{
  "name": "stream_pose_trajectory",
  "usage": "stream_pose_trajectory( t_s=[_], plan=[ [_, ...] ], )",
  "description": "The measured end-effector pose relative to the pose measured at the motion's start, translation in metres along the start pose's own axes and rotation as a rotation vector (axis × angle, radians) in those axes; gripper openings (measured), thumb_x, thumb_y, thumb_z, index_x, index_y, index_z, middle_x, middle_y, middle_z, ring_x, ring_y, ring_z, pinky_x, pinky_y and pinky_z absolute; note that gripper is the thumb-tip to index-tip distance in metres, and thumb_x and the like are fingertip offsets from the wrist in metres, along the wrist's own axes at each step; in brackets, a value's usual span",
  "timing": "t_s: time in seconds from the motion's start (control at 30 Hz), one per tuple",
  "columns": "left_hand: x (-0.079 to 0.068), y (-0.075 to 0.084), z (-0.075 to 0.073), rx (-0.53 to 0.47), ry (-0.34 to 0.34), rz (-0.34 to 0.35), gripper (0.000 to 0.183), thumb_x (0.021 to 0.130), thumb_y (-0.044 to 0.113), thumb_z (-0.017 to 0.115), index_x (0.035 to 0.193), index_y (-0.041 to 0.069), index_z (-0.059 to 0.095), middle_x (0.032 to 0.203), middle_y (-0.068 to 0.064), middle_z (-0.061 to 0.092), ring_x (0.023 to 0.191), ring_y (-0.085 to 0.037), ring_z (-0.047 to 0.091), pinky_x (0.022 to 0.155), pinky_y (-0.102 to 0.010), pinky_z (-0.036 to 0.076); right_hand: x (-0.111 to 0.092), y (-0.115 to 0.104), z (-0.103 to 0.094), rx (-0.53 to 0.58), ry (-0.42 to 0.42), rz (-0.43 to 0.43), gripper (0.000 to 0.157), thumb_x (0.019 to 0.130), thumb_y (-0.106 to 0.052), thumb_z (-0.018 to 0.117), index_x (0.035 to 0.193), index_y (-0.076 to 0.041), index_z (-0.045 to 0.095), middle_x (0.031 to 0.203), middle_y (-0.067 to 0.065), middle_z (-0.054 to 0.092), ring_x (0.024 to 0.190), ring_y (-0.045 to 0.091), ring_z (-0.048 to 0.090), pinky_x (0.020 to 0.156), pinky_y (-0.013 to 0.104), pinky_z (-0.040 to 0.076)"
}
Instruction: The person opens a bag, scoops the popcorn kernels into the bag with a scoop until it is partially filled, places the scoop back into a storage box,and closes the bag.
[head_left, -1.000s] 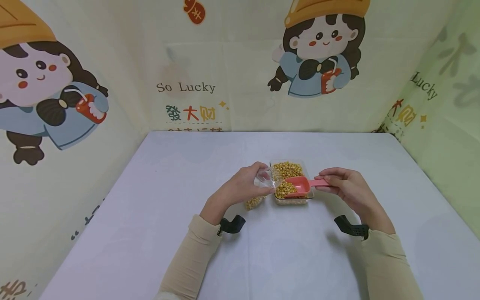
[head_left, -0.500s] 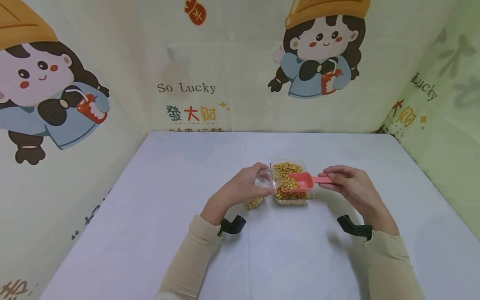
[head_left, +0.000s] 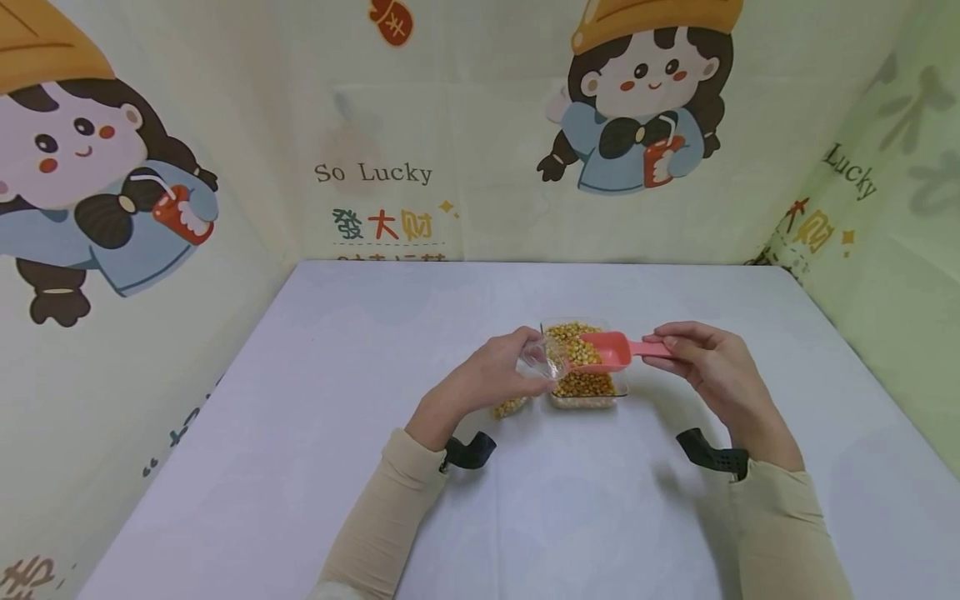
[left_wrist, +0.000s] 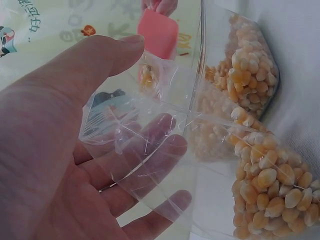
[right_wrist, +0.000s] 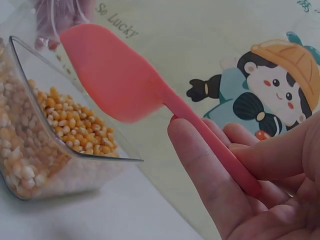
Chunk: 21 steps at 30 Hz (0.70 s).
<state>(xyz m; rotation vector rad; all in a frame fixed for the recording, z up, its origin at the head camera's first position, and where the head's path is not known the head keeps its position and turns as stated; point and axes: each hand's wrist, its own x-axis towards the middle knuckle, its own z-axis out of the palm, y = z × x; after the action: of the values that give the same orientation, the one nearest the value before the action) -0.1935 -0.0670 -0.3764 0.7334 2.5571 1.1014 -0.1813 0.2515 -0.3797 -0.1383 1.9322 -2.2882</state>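
Note:
My left hand (head_left: 487,371) holds a clear plastic bag (left_wrist: 207,135) by its mouth, thumb at the upper edge and the fingers spread along its other side. Corn kernels (left_wrist: 270,185) fill the bag's lower part. Between thumb and fingers, my right hand (head_left: 708,358) pinches the handle of a pink scoop (right_wrist: 115,75). In the head view the scoop carries kernels, and its tip meets the bag's mouth above a clear rectangular container (right_wrist: 70,175). More corn (right_wrist: 75,125) lies in that container. From the wrist views the scoop's inside is hidden.
The container and the bag's bottom stand close together on a white table (head_left: 585,500). A printed cloth (head_left: 487,167) hangs behind the table and along its sides. Each wrist wears a black mount (head_left: 471,450).
My right hand has lifted the scoop from the corn in the container, up and slightly away, kernels in it. The left hand has stayed nearly still at the bag's mouth.

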Motion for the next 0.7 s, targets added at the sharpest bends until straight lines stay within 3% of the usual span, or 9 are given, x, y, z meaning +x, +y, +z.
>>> stream_pose_trajectory(
  t_s=[0.43, 0.7],
  plan=[
    [0.002, 0.001, 0.001, 0.016, -0.007, -0.006, 0.071, 0.088, 0.042, 0.073, 0.143, 0.009, 0.043, 0.124, -0.002, 0.065, 0.116, -0.018, 0.059, 0.097, -0.036, 0.05, -0.003, -0.009, 0.002, 0.036, 0.037, -0.043, 0.017, 0.097, -0.009, 0.062, 0.112, -0.003, 0.067, 0.104, 0.005, 0.074, 0.091, 0.018, 0.075, 0.081, 0.029, 0.058],
    [0.002, 0.002, 0.003, 0.04, 0.0, -0.024, 0.07, 0.087, 0.042, 0.074, 0.142, 0.01, 0.044, 0.129, -0.003, 0.062, 0.122, -0.018, 0.057, 0.1, -0.037, 0.049, -0.006, -0.013, 0.013, 0.03, 0.0, -0.059, 0.018, 0.097, -0.009, 0.062, 0.112, -0.001, 0.066, 0.104, 0.005, 0.074, 0.09, 0.019, 0.076, 0.081, 0.029, 0.057]
  ],
)
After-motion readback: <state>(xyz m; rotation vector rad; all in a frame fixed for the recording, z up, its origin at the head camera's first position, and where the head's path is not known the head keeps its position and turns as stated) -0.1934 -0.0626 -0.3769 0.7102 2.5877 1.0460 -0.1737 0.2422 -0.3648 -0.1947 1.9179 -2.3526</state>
